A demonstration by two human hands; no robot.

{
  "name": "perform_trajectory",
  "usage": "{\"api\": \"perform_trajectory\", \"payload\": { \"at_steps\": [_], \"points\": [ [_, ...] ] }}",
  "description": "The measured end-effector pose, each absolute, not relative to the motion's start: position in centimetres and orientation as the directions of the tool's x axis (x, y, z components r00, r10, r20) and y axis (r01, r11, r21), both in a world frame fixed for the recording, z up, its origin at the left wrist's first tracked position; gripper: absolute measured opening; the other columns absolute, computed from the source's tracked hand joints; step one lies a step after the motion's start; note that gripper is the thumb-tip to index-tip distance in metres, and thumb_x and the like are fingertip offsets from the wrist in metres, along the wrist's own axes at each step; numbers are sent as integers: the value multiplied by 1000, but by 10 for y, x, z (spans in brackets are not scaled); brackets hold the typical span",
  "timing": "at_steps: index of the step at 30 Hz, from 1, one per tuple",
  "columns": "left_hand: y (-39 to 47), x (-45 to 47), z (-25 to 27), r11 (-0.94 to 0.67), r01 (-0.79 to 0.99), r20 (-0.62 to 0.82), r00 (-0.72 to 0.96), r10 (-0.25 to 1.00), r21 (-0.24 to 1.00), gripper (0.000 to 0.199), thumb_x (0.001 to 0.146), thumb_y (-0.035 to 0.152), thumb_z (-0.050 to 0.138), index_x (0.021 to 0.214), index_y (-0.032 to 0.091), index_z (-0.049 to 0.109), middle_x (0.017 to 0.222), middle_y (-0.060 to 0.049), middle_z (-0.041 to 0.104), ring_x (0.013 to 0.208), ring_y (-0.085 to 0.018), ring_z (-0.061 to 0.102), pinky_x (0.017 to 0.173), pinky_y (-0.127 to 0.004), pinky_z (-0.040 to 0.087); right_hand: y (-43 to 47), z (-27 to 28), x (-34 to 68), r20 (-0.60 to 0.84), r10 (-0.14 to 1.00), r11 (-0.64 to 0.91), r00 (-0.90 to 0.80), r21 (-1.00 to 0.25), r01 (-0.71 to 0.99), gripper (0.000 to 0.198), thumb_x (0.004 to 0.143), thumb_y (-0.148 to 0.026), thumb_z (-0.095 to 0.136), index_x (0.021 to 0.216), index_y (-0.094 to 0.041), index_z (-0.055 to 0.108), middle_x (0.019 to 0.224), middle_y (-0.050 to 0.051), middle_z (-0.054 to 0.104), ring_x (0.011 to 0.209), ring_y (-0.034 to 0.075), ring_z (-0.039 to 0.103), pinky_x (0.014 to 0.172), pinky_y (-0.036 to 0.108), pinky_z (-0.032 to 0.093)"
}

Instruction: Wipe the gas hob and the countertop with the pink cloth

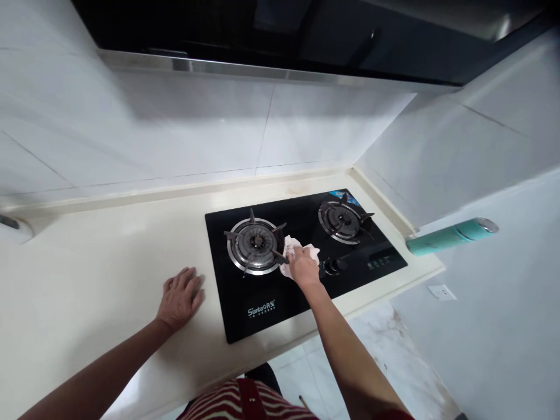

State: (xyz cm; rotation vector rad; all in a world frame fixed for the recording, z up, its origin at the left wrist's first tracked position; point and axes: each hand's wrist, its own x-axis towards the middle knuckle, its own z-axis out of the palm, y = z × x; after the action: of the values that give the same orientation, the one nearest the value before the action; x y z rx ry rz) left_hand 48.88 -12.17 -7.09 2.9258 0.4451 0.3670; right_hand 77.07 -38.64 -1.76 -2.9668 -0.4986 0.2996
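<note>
My right hand (304, 267) is closed on a crumpled pale pink cloth (314, 252), pressing it to the black glass gas stove (280, 309). It sits just right of the left burner (258, 242), close to one prong of its pan support. The right burner (344, 220) lies farther back, and the dark control knobs (335, 266) are beside the cloth. My left hand (180, 297) rests palm down on the cream countertop (131, 256), left of the stove, with its fingers stretched out and nothing held. Part of the cloth is hidden under my right hand.
A black range hood (280, 41) with a steel lower edge hangs over the stove. At the counter's right end stands a green cylinder (452, 236). A white object (15, 230) shows at the far left. A wall socket (441, 292) is low on the right.
</note>
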Motion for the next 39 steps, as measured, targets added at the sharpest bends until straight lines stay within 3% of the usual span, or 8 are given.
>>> {"api": "perform_trajectory", "payload": {
  "at_steps": [10,20,25,28,30,34,37,39],
  "points": [
    [-123,489,-71,-937,249,226,925,305,244,33,93,32,47,119,20,64,139,-17,57,135,-35,45,105,-53,34,-409,-27,692,-150,197,-970,969,-175,170,50,100,-45,34,134,-15,55,129,18,58,105,26,64,86,36,49],
    [-124,490,-72,-935,248,217,927,305,255,33,93,33,47,119,18,63,140,-19,55,136,-36,43,105,-55,32,-350,-41,555,-64,584,-610,809,-693,385,36,93,-41,49,118,-20,65,114,12,64,109,26,59,100,40,43],
    [-122,490,-73,-942,239,199,937,288,238,35,95,33,45,121,18,62,142,-19,53,137,-36,41,104,-54,32,-334,-33,529,-262,721,-311,641,-950,-38,34,87,-53,59,98,-22,68,97,4,67,93,20,62,92,35,48],
    [-122,491,-73,-939,232,199,938,285,254,36,95,34,45,121,17,62,142,-20,53,137,-37,41,105,-55,31,-349,-20,534,-392,693,-180,605,-907,-381,47,82,-63,63,103,-21,68,99,4,69,92,20,63,87,35,50],
    [-123,491,-73,-939,227,210,936,284,258,37,95,35,45,121,16,62,142,-21,53,136,-38,41,104,-55,31,-374,-9,550,-414,662,-162,625,-893,-420,52,81,-67,62,105,-20,67,97,4,70,91,21,64,85,36,51],
    [-126,491,-75,-941,240,246,923,297,237,34,94,33,46,118,16,63,140,-20,55,135,-37,44,104,-54,32,-436,10,613,-258,518,-383,816,-923,-49,55,84,-67,57,114,-22,65,109,8,68,101,24,60,94,44,49],
    [-127,490,-78,-944,242,258,919,298,226,33,93,32,48,118,17,63,139,-18,56,135,-36,44,104,-53,33,-458,8,654,126,310,-589,942,-753,294,62,85,-68,51,122,-20,64,122,16,61,116,30,53,102,52,43],
    [-126,489,-79,-945,240,263,918,295,223,33,93,32,48,118,18,63,139,-18,57,135,-35,45,104,-52,33,-451,-1,659,216,358,-659,908,-630,410,58,91,-62,41,127,-21,62,129,16,57,122,30,49,105,53,40]
  ]
}}
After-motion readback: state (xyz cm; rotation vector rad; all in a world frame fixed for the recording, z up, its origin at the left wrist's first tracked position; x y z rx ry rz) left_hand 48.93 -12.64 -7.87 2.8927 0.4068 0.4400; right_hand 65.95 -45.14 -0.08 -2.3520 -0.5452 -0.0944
